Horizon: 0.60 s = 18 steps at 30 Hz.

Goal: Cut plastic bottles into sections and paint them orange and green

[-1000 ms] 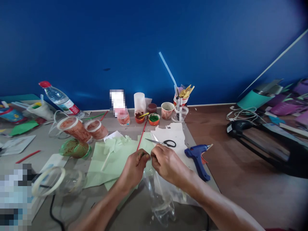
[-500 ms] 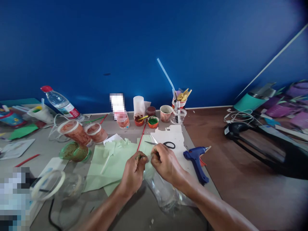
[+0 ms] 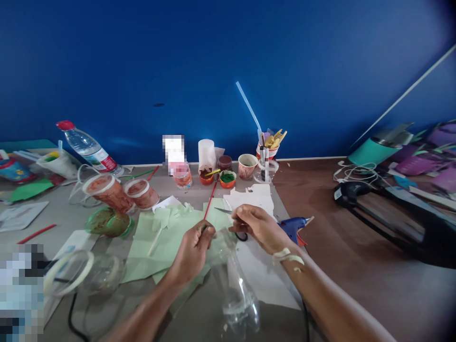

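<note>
Left hand (image 3: 194, 249): thumb and fingertips pinched together, just beside neck of clear plastic bottle (image 3: 235, 289); item pinched too small to tell.
Right hand (image 3: 256, 227): fingers curled together over black-handled scissors (image 3: 223, 209); grip on them unclear.
Bottle: between both forearms, neck toward the hands, beside pale green paper sheet (image 3: 160, 242).
Nearby: blue glue gun (image 3: 294, 224), just right of right hand.

Mostly hidden behind the right hand (image 3: 256, 225): scissors (image 3: 223, 209), apart from a blade tip and part of a black loop. Half covered by the same wrist: blue glue gun (image 3: 294, 223). Pinched in the left hand (image 3: 194, 247): small item, too tiny to identify. Pixelated beyond reading: patch by the wall (image 3: 173, 148), larger patch at lower left (image 3: 19, 289). Cut off by the bottom edge: both forearms, black cable (image 3: 71, 316).
</note>
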Each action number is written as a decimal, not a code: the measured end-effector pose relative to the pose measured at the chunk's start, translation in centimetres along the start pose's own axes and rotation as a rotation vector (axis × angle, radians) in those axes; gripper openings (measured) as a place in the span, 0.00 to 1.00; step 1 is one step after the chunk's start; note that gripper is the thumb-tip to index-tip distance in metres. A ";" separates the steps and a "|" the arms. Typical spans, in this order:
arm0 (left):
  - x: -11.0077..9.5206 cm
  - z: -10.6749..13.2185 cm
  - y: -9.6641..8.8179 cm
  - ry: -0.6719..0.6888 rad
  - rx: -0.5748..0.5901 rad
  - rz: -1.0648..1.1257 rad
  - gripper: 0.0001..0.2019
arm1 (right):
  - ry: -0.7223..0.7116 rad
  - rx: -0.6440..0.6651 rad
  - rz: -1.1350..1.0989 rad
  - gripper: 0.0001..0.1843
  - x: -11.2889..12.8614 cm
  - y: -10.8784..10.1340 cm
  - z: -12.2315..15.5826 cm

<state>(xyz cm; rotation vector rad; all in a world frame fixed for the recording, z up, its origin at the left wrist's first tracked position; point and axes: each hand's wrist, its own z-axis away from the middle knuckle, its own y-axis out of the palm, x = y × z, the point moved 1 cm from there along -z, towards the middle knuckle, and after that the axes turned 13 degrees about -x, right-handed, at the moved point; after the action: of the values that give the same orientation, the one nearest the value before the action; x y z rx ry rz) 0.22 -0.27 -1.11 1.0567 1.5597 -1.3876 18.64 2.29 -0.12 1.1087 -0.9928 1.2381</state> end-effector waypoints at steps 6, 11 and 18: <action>-0.8 0.1 0.3 0.056 0.026 -0.069 0.17 | -0.366 0.075 0.713 0.17 1.8 0.9 2.0; -1.3 0.5 0.3 0.181 0.098 -0.080 0.17 | -0.392 0.271 0.770 0.16 1.8 1.2 2.4; -1.0 0.6 -0.2 0.115 0.079 -0.007 0.16 | -0.138 0.319 0.385 0.12 0.6 0.8 1.6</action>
<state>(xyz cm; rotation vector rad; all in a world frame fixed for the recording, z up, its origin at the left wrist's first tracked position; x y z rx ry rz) 0.38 -0.97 -0.14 1.1983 1.6024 -1.4256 17.88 0.79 0.83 1.3006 -1.1780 1.6921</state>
